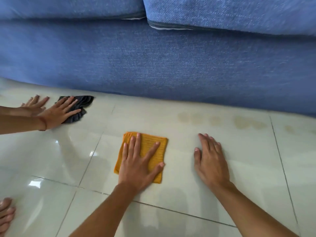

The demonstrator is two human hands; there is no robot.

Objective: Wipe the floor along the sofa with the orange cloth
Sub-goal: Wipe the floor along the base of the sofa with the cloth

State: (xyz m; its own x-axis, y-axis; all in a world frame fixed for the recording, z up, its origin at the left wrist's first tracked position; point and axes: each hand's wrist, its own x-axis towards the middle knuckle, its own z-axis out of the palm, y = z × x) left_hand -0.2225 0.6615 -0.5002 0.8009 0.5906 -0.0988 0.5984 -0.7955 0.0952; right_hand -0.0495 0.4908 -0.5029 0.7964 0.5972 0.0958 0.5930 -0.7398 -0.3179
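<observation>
A folded orange cloth (153, 146) lies flat on the glossy pale tiled floor (179, 195), a short way in front of the blue sofa (153, 65). My left hand (138, 165) presses palm-down on the cloth with its fingers spread, covering the cloth's left and lower part. My right hand (210, 161) rests flat on the bare tile to the right of the cloth and holds nothing. Faint yellowish stains (242, 123) mark the floor near the sofa base, beyond my right hand.
At the left, another person's hands (59, 110) press a dark grey cloth (82, 101) on the floor by the sofa base. A bare foot (6, 214) shows at the lower left edge. The sofa front runs across the whole view.
</observation>
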